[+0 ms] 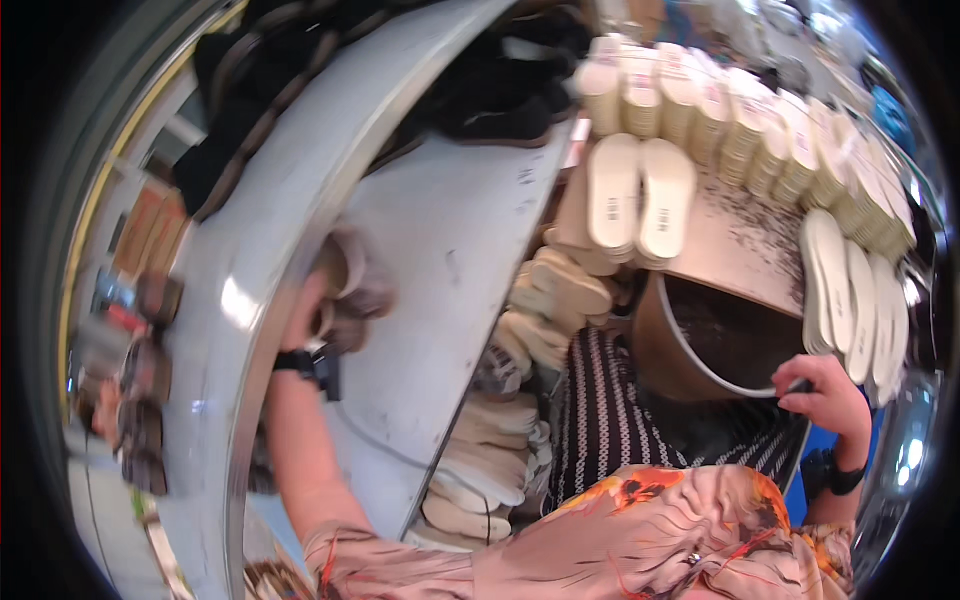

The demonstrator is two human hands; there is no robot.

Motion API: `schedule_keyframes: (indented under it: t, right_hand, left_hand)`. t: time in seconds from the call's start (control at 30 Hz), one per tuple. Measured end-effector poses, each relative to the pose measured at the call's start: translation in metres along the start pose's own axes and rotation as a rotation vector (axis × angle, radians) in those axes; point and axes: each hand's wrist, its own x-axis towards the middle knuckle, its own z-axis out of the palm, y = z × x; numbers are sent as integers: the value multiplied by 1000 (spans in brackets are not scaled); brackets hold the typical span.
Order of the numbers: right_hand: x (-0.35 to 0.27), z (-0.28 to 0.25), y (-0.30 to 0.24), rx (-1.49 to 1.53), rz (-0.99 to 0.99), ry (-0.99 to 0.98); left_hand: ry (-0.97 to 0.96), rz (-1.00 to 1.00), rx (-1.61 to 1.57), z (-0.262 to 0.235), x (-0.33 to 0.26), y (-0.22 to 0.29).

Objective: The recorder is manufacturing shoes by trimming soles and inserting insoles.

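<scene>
My left hand (308, 312) reaches out over a grey work surface (450, 230) and holds a blurred beige and grey shoe piece (352, 282). A black watch (300, 361) sits on that wrist. My right hand (826, 393) is closed over the pale rim of a round brown metal pot (665, 350) at the right. Its fingers curl over the edge, and the inside of the pot is dark. A pair of white insoles (640, 195) lies on the brown table (740, 250) just beyond the pot.
Stacks of cream insoles (750, 120) line the table's far edge, and more white ones (850, 290) lie at the right. Loose insole piles (550, 295) (485, 470) sit between the surfaces. Black shoe parts (500, 80) lie at the back. A curved grey rail (270, 220) runs along the left. Striped cloth (600, 410) covers my lap.
</scene>
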Motion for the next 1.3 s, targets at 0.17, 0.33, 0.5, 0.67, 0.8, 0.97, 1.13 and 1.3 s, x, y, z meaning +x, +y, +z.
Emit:
schedule_keyframes:
  t: [0.17,0.33,0.5,0.67,0.8,0.97,1.13,1.3]
  right_hand:
    - [-45,-31,38,267,74,54]
    - [-126,-74,141,684,329,779]
    - [-177,-182,304,333,844,1426]
    - [-190,-276,404,-132,1247,1398]
    - [-159,-318,437,235,1020,1115]
    - [-145,-317,464,-251,1047,1138]
    - [-192,-290,401,-2,858,1539]
    - [-207,-224,240,212,460,1684]
  left_hand:
    - [-15,-158,40,-8,45,-11]
    - [-557,315,145,171,-39,161]
    - [-1028,693,-87,346,-197,273]
    - [-891,719,82,451,-278,297]
    - [-806,613,266,482,-291,287]
    - [-856,568,344,485,-289,276]
    - [-771,634,287,487,-285,265]
    - [-748,705,238,486,-282,260]
